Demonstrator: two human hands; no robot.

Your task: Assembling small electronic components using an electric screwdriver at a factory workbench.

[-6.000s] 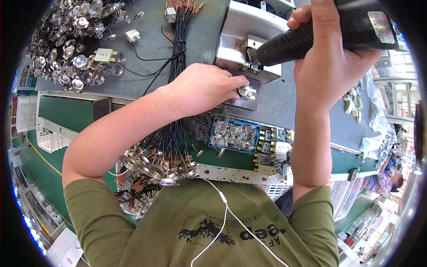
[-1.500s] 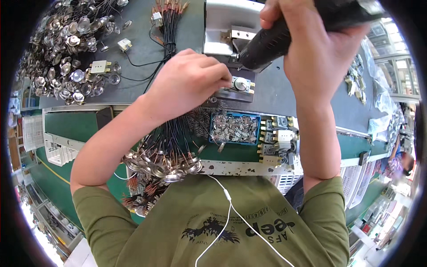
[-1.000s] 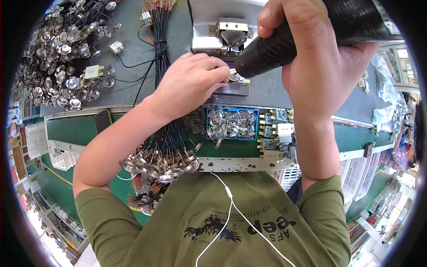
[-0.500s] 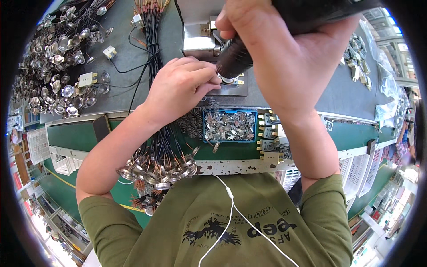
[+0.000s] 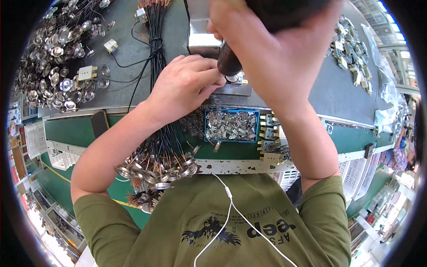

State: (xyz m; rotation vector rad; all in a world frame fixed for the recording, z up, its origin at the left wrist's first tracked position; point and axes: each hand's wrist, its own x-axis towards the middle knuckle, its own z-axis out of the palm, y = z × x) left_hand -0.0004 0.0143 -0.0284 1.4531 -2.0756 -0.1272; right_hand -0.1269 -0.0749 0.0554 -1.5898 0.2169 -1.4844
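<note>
Gripping the black electric screwdriver (image 5: 231, 60), the right hand (image 5: 271, 58) drives one screw while the left hand (image 5: 187, 86), at 9 o'clock, pinches the small round metal part (image 5: 232, 79), many bundled parts (image 5: 155, 167) apparently remaining.

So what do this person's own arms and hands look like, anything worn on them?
Both forearms are bare, and the left hand and right hand wear no gloves. No watch or ring shows. Short olive-green T-shirt sleeves end above the elbows. A thin white cable hangs down the chest.

At the top centre, the right hand (image 5: 275, 49) presses a black power screwdriver (image 5: 229, 62) down onto a small metal part (image 5: 234, 79) that the left hand (image 5: 184, 86) pinches with its fingers (image 5: 212, 82) on the counter (image 5: 329, 89).
</note>
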